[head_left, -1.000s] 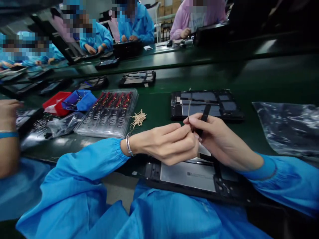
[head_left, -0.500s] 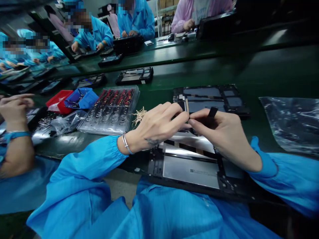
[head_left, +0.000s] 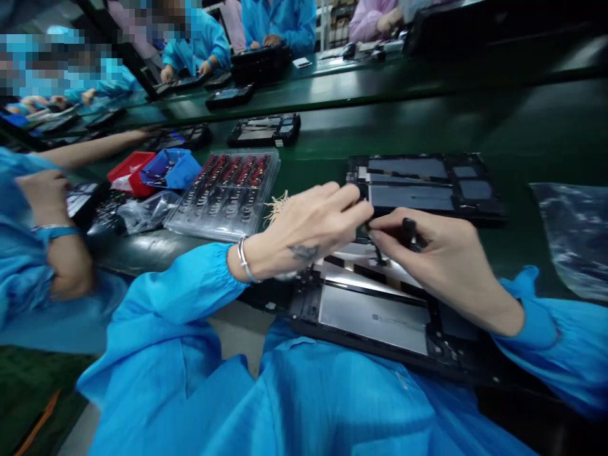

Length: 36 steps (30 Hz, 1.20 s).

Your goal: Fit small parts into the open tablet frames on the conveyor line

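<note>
My left hand, with a bracelet at the wrist, has its fingertips pinched together; whatever they grip is hidden. Almost touching them are the closed thumb and forefinger of my right hand. A small black piece sticks out from within my right hand's curled fingers; its kind is unclear. Below both hands lies an opened black device casing with silver flat panels, tilted at the table's edge above my lap. A second opened casing rests just beyond my fingertips.
To the left stand a clear tray of small red and black parts, a blue bin and a red bin. Tan strips lie beside the tray. A plastic bag is at right. A co-worker's arm is at left.
My view has shifted, so the table's things appear further right. Both hands stay pinched close together. The tan strip seen near my fingertips earlier no longer shows there. The neighbour's arm now reaches forward.
</note>
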### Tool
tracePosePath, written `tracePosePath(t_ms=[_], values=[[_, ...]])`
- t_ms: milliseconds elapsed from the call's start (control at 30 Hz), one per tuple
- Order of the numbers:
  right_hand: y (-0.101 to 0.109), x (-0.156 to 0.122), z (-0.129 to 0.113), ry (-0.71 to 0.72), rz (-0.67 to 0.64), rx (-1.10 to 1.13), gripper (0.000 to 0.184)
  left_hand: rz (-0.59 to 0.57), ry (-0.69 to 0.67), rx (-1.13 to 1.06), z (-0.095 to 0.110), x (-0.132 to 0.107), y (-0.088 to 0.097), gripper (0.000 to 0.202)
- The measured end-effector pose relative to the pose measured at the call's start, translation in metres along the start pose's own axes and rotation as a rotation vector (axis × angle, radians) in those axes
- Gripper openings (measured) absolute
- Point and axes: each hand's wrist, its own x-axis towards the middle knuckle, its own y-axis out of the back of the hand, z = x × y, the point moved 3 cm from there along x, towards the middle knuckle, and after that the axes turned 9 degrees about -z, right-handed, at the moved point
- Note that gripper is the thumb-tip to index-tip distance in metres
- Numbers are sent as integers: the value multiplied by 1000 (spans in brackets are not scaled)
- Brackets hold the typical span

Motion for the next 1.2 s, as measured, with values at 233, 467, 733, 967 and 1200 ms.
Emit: tracePosePath(t_ms=[233, 467, 733, 967, 1200], values=[[4, 3, 17, -255, 26, 86, 27, -421, 350, -100, -83, -60, -38, 25], [1, 0, 24, -280, 10, 77, 28, -533, 336, -315, -97, -74, -68, 26], [-1, 2, 21, -367, -3, 205, 28, -455, 284, -489, -110, -61, -38, 45], [-17, -1, 15, -403, 41, 621, 22, -100, 280, -1539, -12, 1, -40, 38], [11, 10, 18, -160, 151, 421, 19, -275, 258, -1466, -11, 35, -26, 30]])
